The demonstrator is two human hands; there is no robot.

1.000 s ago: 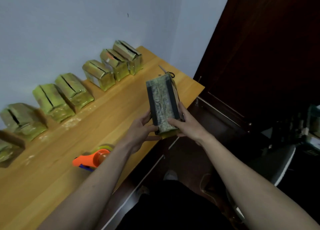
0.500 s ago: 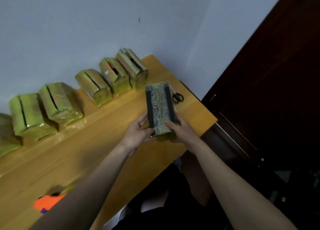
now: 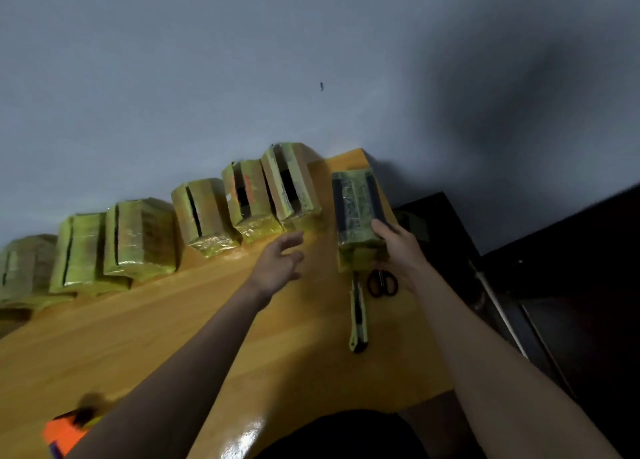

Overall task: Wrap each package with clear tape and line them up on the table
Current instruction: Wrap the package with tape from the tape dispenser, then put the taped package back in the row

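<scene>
A tape-wrapped package (image 3: pixel 355 209) with two dark stripes stands at the right end of the wooden table (image 3: pixel 173 337), just right of the row. My right hand (image 3: pixel 398 250) grips its near right side. My left hand (image 3: pixel 280 263) hovers to its left, fingers spread, holding nothing. Several shiny yellow-green wrapped packages (image 3: pixel 204 212) stand in a line along the wall, the nearest one (image 3: pixel 291 181) a short gap from the held package.
A yellow utility knife (image 3: pixel 356 316) and black-handled scissors (image 3: pixel 381 282) lie on the table right below the held package. An orange tape dispenser (image 3: pixel 65 431) sits at the near left edge. Dark furniture (image 3: pixel 554 285) stands to the right of the table.
The package moved away from me to the far right end of the row. My left hand let go of it and now hovers open; the view tilted up and right.
</scene>
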